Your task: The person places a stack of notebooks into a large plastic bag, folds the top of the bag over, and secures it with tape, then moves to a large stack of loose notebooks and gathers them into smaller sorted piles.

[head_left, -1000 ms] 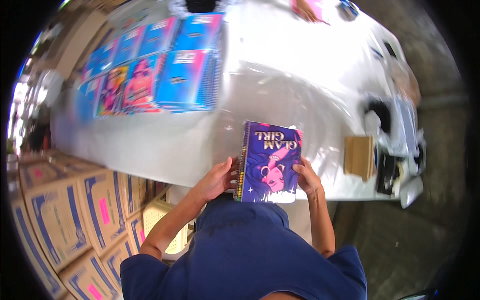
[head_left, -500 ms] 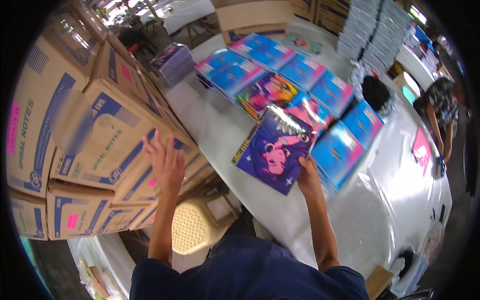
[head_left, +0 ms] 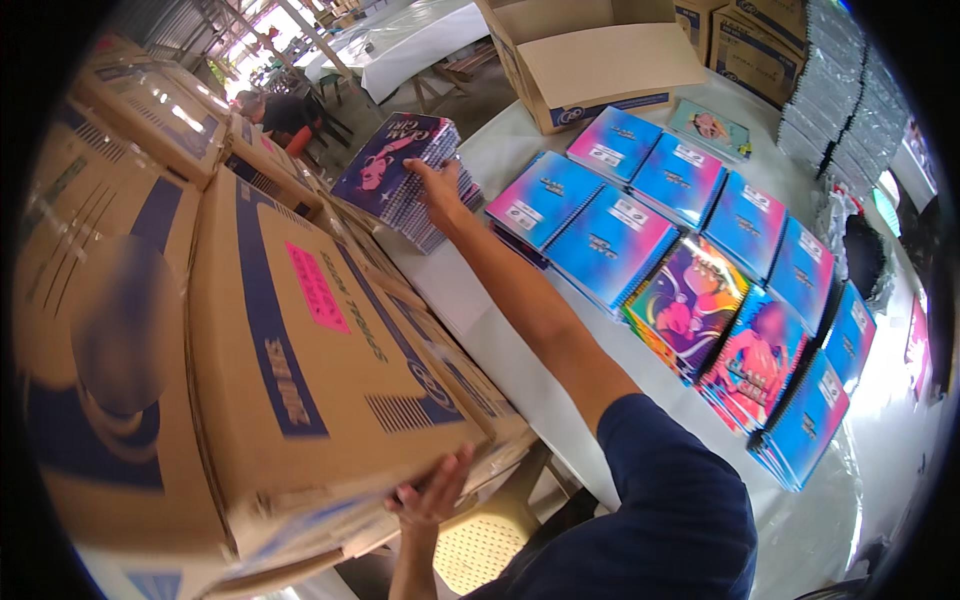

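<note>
My right hand (head_left: 437, 192) reaches far across to a stack of spiral notebooks (head_left: 425, 215) at the table's left edge. Its fingers grip the edge of the top spiral notebook (head_left: 378, 165), which has a purple cover with a pink figure. This notebook lies on the stack, roughly level. My left hand (head_left: 432, 492) is low in front, fingers stretched out against the lower corner of a large cardboard box (head_left: 330, 340), holding nothing. Right of my forearm, piles of blue-and-pink spiral notebooks (head_left: 610, 235) stand in rows, with a colourful notebook (head_left: 690, 300) and a pink-figure notebook (head_left: 757, 355) among them.
Stacked cardboard boxes (head_left: 130, 260) crowd the left side. At the table's far end stands an open carton (head_left: 600, 75), near a teal-covered notebook (head_left: 712, 128) and tall grey stacks (head_left: 835, 90). A cream plastic stool (head_left: 482, 545) is below; a person (head_left: 280, 115) is in the background.
My right hand has carried the purple notebook from over the piles to the left stack. My left hand has lowered to the box corner. The view has turned left.
</note>
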Demonstrator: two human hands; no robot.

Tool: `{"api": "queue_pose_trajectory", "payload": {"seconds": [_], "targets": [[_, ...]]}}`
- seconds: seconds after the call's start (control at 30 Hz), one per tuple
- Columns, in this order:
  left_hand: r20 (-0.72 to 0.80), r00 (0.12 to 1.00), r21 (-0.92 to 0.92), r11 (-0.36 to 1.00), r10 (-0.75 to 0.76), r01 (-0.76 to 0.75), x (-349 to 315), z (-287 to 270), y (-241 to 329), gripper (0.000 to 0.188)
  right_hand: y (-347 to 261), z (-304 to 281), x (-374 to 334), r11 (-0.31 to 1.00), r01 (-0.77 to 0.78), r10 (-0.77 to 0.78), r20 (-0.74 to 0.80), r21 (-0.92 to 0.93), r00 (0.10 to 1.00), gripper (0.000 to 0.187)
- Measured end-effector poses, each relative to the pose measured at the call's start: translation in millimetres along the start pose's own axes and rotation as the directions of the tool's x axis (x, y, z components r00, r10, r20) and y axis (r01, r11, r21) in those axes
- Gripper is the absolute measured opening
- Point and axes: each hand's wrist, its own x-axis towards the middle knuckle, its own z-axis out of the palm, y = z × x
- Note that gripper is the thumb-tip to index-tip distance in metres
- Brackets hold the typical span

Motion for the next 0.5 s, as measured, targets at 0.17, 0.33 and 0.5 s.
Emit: {"api": "queue_pose_trajectory", "payload": {"seconds": [0.17,0.33,0.5], "targets": [[-0.007,0.997,-0.311,0.948,-0.076,0.070,-15,3,4,0.031,52,13,76,0.983,0.067,-0.070,-0.012,-0.171,0.997,0.098],[0.050,0.990,-0.568,0.811,-0.135,0.139,9,-4,-1,0.051,18,-7,62,0.374,0.311,-0.139,0.278,-0.874,0.950,0.068],[0.114,0.964,-0.747,0.620,-0.239,0.241,-20,-1,5,0.060,2,-92,-14,-0.393,0.189,-0.408,0.355,-0.900,0.841,0.050]]}}
